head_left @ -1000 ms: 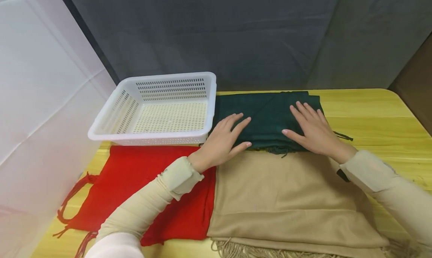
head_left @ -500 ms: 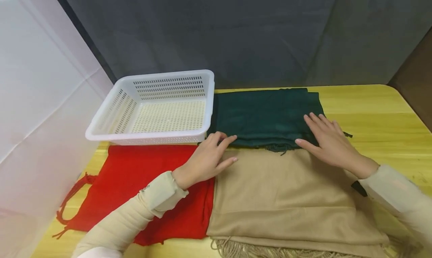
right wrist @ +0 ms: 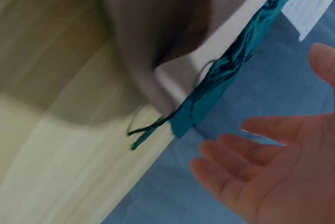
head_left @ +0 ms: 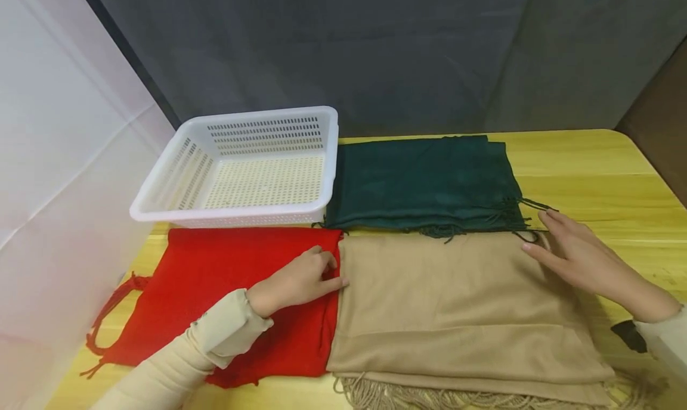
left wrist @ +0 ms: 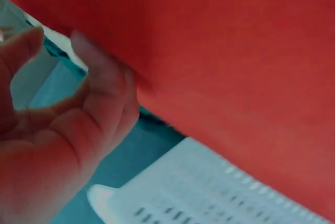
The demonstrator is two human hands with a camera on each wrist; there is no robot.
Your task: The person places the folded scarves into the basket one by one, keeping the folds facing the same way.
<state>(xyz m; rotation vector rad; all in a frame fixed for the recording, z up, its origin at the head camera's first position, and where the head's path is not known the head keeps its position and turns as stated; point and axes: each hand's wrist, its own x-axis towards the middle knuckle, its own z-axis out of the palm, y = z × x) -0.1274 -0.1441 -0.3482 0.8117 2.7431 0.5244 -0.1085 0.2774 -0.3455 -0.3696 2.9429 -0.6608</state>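
Three folded, fringed cloths that look like scarves lie on the wooden table: a red scarf (head_left: 214,273) at left, a beige scarf (head_left: 429,297) at right and a dark green scarf (head_left: 413,183) behind the beige one. My left hand (head_left: 292,285) is over the red scarf's right side, thumb pointing at the beige edge. In the left wrist view its thumb and bent fingers stand apart, nothing between them. My right hand (head_left: 590,258) is at the beige scarf's far right corner, near the green fringe. The right wrist view shows its fingers (right wrist: 246,161) extended, holding nothing.
A white perforated plastic basket (head_left: 231,213) stands at the back left, with nothing in it, beside the green scarf. A dark grey cloth wall (head_left: 349,58) rises behind the table, and a white sheet (head_left: 64,136) hangs at left. Bare wood (head_left: 606,177) shows at the right.
Both hands have left the green scarf and come nearer the body. The left moved left onto the red scarf; the right moved right to the beige scarf's corner. The scarves lie as before.
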